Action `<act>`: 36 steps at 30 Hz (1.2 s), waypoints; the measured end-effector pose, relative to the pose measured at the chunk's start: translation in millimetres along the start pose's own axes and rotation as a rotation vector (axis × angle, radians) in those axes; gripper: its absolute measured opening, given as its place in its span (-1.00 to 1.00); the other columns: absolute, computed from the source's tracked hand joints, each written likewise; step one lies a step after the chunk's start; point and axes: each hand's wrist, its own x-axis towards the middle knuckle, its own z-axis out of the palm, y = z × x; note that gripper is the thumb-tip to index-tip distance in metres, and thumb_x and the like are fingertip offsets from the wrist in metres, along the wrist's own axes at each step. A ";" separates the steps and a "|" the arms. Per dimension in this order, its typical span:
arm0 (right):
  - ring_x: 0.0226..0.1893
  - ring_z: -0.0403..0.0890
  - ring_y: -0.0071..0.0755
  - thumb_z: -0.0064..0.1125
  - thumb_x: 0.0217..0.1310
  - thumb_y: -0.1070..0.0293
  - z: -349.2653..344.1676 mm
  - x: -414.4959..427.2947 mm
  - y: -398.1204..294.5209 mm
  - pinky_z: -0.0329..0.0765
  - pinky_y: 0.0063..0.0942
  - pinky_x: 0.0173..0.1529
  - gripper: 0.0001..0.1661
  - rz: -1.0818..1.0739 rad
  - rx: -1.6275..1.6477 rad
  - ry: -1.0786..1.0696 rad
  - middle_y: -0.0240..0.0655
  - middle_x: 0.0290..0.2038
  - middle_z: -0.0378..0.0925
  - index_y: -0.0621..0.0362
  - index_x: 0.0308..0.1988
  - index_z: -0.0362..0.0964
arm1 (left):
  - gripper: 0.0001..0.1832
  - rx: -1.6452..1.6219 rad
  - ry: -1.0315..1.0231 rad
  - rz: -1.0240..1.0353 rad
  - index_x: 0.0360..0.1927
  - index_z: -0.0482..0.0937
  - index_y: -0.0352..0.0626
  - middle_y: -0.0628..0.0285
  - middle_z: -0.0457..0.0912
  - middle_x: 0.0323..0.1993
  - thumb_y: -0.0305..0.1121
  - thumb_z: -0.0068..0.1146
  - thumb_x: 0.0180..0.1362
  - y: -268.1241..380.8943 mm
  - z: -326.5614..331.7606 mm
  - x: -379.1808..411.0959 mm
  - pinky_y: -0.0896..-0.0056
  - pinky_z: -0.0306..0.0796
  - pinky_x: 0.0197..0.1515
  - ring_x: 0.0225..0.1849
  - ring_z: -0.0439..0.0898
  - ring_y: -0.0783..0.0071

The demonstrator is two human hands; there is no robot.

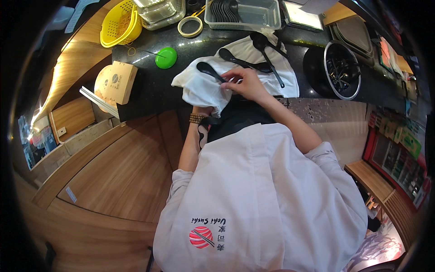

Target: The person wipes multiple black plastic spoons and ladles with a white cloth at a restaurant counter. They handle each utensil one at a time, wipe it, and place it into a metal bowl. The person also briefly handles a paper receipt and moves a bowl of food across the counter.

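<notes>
My right hand (243,83) pinches the handle end of a black soup spoon (208,70) between thumb and fingers. The spoon's bowl points up and left, over a white cloth (204,90). This cloth drapes over my left hand (203,111), hiding its fingers; only the part by the beaded bracelet shows. Beyond my right hand, more black spoons lie on the spread part of the cloth: one crosswise (232,57), and a long-handled one (263,49) with its bowl at the far side. Another handle lies partly under that bowl.
On the black counter (149,88) stand a black pot (314,73) with utensils at right and a clear bin (261,17) of black spoons behind. Leftward are a tape roll (181,31), a green disc (166,57), a yellow basket (112,30) and a cardboard box (124,83).
</notes>
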 end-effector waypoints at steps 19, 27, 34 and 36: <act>-0.38 0.63 -0.13 0.33 -0.02 0.07 2.9 -19.9 4.8 0.49 -0.18 -0.35 -0.63 -0.263 -0.513 -0.267 -0.31 -0.48 0.55 0.06 -0.29 0.47 | -0.73 -0.006 0.144 0.372 0.02 0.46 -0.07 0.34 0.54 -0.12 -0.38 0.09 0.25 -2.0 36.0 53.0 0.29 0.52 -0.10 -0.11 0.55 0.42; -0.45 0.62 -0.14 0.34 -0.07 0.09 4.0 -15.6 -2.6 0.52 -0.20 -0.35 -0.66 -0.421 -0.758 -0.180 -0.36 -0.47 0.55 0.03 -0.33 0.47 | -0.69 -0.119 0.050 0.212 0.05 0.48 -0.12 0.20 0.57 -0.01 -0.23 -0.08 0.32 10.9 49.8 37.9 0.17 0.47 0.04 -0.03 0.56 0.24; -0.45 0.61 -0.21 0.16 0.11 0.27 4.8 -11.2 3.4 0.50 -0.27 -0.36 -0.88 -0.481 -0.589 -0.176 -0.31 -0.46 0.55 0.04 -0.32 0.48 | -0.61 -0.206 -0.020 0.163 0.07 0.49 -0.09 0.19 0.57 0.01 -0.07 -0.05 0.32 12.1 33.9 34.3 0.15 0.47 0.06 -0.01 0.55 0.20; -0.46 0.60 -0.34 0.07 0.21 0.34 -1.1 -19.9 -8.8 0.48 -0.33 -0.37 -0.90 -0.459 -0.327 -0.168 -0.30 -0.49 0.51 0.05 -0.27 0.47 | -0.59 -0.179 -0.003 0.181 0.07 0.49 -0.09 0.21 0.57 0.02 -0.05 -0.01 0.31 14.9 36.0 19.7 0.13 0.46 0.09 0.01 0.55 0.22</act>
